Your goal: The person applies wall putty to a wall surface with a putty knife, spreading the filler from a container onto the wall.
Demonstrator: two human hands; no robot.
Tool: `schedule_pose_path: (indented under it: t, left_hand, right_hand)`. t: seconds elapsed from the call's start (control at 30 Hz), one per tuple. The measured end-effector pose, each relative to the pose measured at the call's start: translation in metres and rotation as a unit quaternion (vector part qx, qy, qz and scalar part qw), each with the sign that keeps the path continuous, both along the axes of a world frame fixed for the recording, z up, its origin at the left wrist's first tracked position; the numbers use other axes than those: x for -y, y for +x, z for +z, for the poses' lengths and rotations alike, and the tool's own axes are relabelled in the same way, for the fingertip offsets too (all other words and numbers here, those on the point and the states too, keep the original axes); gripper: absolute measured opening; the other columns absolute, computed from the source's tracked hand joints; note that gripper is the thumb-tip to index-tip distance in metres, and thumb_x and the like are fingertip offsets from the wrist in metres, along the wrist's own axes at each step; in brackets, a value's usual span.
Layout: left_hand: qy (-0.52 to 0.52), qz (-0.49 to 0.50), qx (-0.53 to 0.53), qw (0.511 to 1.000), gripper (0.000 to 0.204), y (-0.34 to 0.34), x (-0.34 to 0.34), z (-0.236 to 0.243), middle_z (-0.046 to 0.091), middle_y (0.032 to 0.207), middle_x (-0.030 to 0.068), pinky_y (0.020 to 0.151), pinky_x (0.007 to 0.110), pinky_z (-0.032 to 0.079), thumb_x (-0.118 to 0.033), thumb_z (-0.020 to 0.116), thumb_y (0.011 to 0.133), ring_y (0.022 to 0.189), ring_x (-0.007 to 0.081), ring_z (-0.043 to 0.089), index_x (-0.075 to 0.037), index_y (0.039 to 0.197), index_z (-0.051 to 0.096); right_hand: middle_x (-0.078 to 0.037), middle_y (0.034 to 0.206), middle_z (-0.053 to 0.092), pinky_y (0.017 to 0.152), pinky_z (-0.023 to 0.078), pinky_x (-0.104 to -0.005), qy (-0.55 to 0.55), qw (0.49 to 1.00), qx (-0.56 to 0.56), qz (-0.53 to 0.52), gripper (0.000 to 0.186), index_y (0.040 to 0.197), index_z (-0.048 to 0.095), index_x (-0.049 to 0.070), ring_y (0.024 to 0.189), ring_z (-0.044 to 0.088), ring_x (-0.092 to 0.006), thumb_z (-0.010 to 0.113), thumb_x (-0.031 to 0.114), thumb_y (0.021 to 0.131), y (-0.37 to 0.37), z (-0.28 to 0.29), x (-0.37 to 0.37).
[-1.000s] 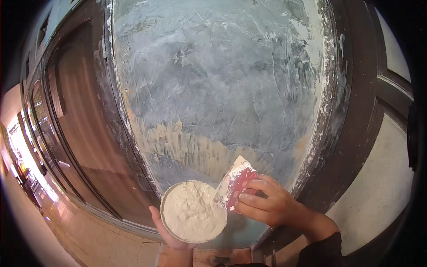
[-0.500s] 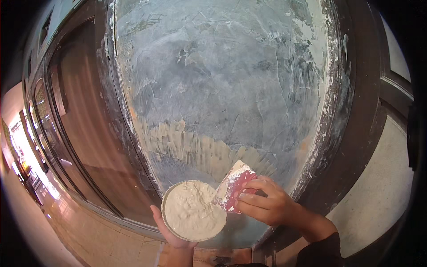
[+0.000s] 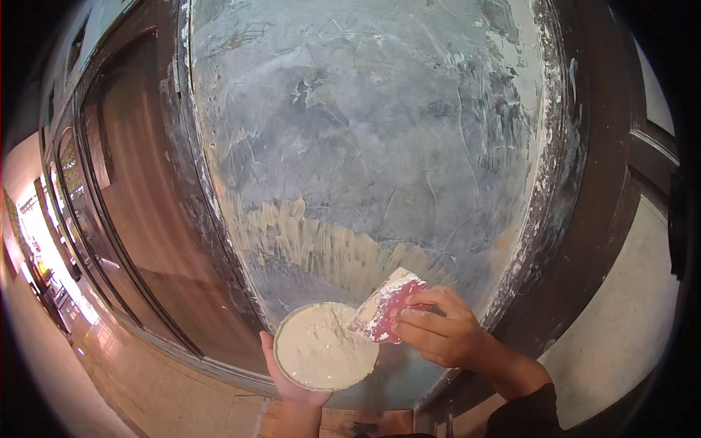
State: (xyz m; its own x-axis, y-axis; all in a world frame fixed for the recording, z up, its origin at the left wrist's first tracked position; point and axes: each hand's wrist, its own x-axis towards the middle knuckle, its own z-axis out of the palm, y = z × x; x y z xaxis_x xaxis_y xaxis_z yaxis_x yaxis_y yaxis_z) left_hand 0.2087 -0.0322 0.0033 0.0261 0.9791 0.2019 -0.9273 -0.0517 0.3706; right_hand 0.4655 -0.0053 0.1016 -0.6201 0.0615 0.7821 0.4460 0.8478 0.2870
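Two hands at a blue-grey plastered wall panel.
Our left hand cups the round putty bowl; our right hand grips the red scraper, blade slanting up-right just beside the bowl's rim.

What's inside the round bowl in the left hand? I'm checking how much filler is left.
The bowl is filled nearly to its rim with pale, creamy putty. The putty covers the bottom, so its depth cannot be seen. The left hand cups it from below.
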Motion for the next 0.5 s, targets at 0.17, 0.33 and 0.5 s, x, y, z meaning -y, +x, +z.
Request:
schedule_pose_path:
  t: [0.17,0.33,0.5]
  left_hand:
    - [0.021,-0.009,0.006,1.0,0.098,-0.001,-0.004,-0.009,0.047,0.159,0.021,0.115,0.064,0.041,-0.081,0.031,0.098,0.141,0.0449,0.049,-0.004,0.157,0.043]
    - [0.011,-0.011,0.08,0.997,0.097,0.002,-0.011,-0.002,0.048,0.158,0.0217,0.106,0.079,0.04,-0.082,0.028,0.099,0.137,0.0503,0.051,-0.005,0.156,0.044]
    - [0.019,0.03,0.04,0.999,0.097,0.002,-0.021,-0.01,0.048,0.158,0.0211,0.102,0.085,0.038,-0.083,0.028,0.098,0.137,0.0516,0.05,-0.008,0.156,0.045]
  right_hand:
    - [0.004,0.105,0.072,0.074,0.048,-0.0348,0.042,0.999,-0.029,-0.017,0.028,0.103,0.076,0.012,0.095,0.066,-0.02,0.076,0.013,0.076,-0.006,0.008,-0.011]
    - [0.005,0.095,0.072,0.065,0.039,-0.0349,0.065,0.994,-0.075,-0.035,0.029,0.1,0.074,0.013,0.08,0.062,-0.0191,0.076,0.007,0.072,-0.021,0.032,-0.032]
    - [0.0,0.091,0.073,0.068,0.039,-0.0379,0.003,0.99,-0.133,-0.036,0.01,0.097,0.072,0.011,0.079,0.064,-0.0241,0.073,0.008,0.088,-0.051,0.089,-0.061]
